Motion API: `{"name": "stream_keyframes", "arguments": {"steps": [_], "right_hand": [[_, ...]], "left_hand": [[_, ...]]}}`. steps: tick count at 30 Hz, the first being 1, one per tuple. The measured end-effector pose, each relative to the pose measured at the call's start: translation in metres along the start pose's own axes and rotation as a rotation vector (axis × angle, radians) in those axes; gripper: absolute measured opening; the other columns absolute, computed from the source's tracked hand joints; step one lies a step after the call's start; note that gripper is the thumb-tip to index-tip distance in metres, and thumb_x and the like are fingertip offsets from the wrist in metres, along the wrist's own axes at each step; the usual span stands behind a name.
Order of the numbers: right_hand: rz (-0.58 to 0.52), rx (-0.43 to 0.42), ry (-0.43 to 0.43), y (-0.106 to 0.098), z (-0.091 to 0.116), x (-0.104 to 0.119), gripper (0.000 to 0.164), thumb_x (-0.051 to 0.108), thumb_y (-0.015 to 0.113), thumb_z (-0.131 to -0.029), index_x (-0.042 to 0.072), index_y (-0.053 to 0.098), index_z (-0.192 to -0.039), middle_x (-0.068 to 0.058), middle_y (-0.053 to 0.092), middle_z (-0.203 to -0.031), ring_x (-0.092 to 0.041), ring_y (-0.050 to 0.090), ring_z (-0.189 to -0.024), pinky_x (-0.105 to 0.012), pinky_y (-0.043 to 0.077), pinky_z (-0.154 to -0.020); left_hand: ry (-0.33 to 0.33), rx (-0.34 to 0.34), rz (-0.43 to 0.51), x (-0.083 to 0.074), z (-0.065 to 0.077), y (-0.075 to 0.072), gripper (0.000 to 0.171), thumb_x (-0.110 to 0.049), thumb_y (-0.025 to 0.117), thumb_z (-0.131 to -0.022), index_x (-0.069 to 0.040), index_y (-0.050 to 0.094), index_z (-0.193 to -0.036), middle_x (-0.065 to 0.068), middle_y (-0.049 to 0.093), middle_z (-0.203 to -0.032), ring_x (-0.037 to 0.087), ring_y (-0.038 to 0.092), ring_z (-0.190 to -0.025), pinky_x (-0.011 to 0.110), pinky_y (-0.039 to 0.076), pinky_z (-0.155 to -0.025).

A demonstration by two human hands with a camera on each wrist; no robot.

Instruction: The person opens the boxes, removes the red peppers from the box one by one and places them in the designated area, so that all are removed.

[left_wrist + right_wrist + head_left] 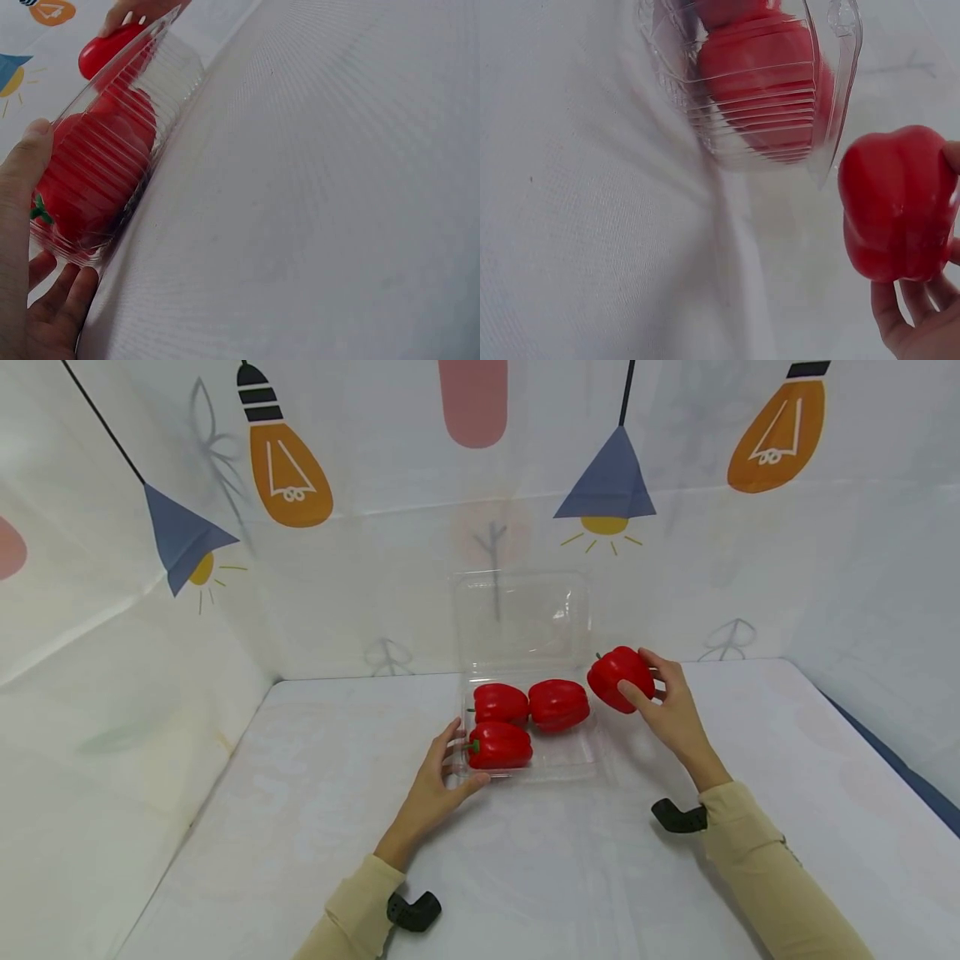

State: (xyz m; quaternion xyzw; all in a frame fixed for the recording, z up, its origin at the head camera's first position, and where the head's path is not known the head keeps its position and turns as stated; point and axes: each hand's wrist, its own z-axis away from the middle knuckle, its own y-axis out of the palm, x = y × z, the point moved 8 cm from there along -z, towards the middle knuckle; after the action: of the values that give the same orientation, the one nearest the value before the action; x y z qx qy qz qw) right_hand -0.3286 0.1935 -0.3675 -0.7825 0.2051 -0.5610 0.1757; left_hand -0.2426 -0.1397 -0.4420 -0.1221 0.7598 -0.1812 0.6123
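Your right fingers point(636, 695) pinch a glossy, lobed red pepper point(615, 677); your left fingers point(471, 786) spread against the clear box's point(568, 758) near-left corner.

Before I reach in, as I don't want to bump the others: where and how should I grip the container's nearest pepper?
Probably its rounded right end, from above right: the nearest pepper lies on its side, stem leftward, with bare container floor to its right and another pepper close behind.

A red pepper point(617, 677) is held near the open container point(562, 758).
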Motion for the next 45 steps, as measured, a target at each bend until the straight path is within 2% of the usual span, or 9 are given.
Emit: {"name": "stream_keyframes", "arguments": {"steps": [6, 14, 21, 27, 35, 45], "right_hand": [[-0.018, -0.024, 0.051, -0.001, -0.002, -0.005, 0.067, 0.037, 0.060, -0.091, 0.015, 0.031, -0.146, -0.011, 0.037, -0.141, -0.027, 0.038, -0.124, -0.036, 0.041, -0.091], [-0.041, -0.039, 0.080, -0.003, -0.003, -0.008, 0.066, 0.036, 0.059, -0.091, 0.014, 0.030, -0.147, -0.014, 0.036, -0.142, -0.030, 0.037, -0.124, -0.031, 0.041, -0.088], [-0.031, -0.052, 0.139, -0.001, -0.005, -0.019, 0.070, 0.038, 0.058, -0.091, 0.009, 0.027, -0.147, -0.017, 0.035, -0.142, -0.032, 0.036, -0.126, -0.043, 0.042, -0.094], [-0.017, -0.047, 0.157, 0.000, -0.005, -0.025, 0.070, 0.038, 0.058, -0.091, 0.007, 0.027, -0.146, -0.018, 0.034, -0.143, -0.033, 0.035, -0.126, -0.043, 0.045, -0.093], [-0.019, -0.026, 0.225, 0.003, -0.006, -0.034, 0.075, 0.042, 0.057, -0.091, 0.007, 0.023, -0.148, -0.019, 0.030, -0.145, -0.035, 0.033, -0.129, -0.049, 0.048, -0.094], [-0.012, -0.030, 0.291, 0.006, -0.010, -0.044, 0.078, 0.045, 0.057, -0.090, 0.006, 0.021, -0.147, -0.022, 0.029, -0.144, -0.037, 0.031, -0.130, -0.055, 0.045, -0.098]], "left_hand": [[-0.005, 0.001, 0.004, 0.000, -0.001, 0.000, 0.089, -0.039, 0.074, -0.079, -0.030, 0.021, -0.150, -0.004, 0.038, -0.145, 0.021, 0.043, -0.132, 0.043, 0.046, -0.102], [0.004, 0.009, 0.014, -0.001, -0.002, 0.001, 0.088, -0.038, 0.074, -0.080, -0.031, 0.020, -0.149, -0.004, 0.038, -0.145, 0.020, 0.043, -0.132, 0.041, 0.047, -0.101], [0.012, 0.010, 0.001, -0.003, -0.001, 0.001, 0.088, -0.040, 0.073, -0.080, -0.030, 0.020, -0.150, -0.001, 0.038, -0.146, 0.023, 0.042, -0.133, 0.043, 0.046, -0.102], [0.001, 0.013, 0.008, -0.001, -0.001, 0.001, 0.089, -0.038, 0.074, -0.080, -0.030, 0.020, -0.150, -0.003, 0.037, -0.146, 0.022, 0.041, -0.133, 0.042, 0.046, -0.102], [-0.008, 0.013, 0.011, 0.000, 0.000, 0.001, 0.089, -0.039, 0.074, -0.079, -0.031, 0.020, -0.150, -0.003, 0.037, -0.146, 0.021, 0.042, -0.133, 0.043, 0.045, -0.103], [-0.012, 0.014, 0.006, -0.001, -0.001, 0.000, 0.089, -0.038, 0.074, -0.080, -0.030, 0.019, -0.150, -0.003, 0.037, -0.146, 0.020, 0.041, -0.133, 0.042, 0.046, -0.103]]}}
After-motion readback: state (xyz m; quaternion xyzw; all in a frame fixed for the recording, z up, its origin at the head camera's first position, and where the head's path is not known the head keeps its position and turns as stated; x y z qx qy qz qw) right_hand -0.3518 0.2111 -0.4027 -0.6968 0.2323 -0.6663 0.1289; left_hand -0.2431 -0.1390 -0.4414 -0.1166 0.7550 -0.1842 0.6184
